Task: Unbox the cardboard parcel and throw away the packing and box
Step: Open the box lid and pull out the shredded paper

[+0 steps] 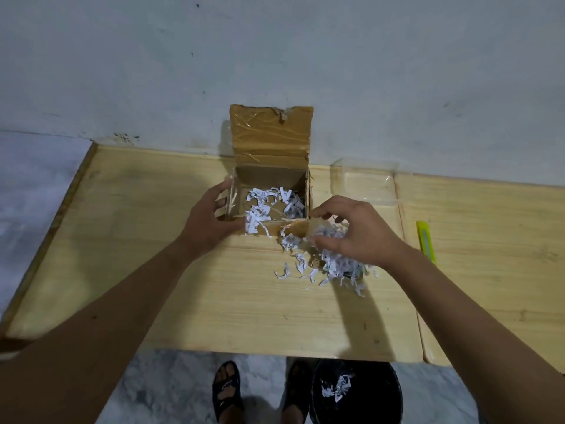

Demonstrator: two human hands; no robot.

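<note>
Plainly, no brand, label or legible writing shows on anything. One cardboard box (270, 191) sits at the far edge of the wooden bench (183, 286), against the wall, its taped lid flap standing upright and its near flap folded down toward the person. One left hand (211, 221) cups the box's near left corner, fingers curled round the left wall and thumb along the near side. One right hand (354, 231) hovers just beside the box's near right corner, fingers bent and loosely closing on a clump of shredded paper (333, 258); how firmly it grips cannot be told. More shreds lie inside the box, and a few loose strips are scattered on the bench in front of it. One clear plastic sheet (363, 185) lies right of the box at the far edge. One yellow utility knife (426, 241) rests further right. On the floor below the bench's near edge stands one black bin (356, 393) holding some shreds, beside two sandalled feet.
</note>
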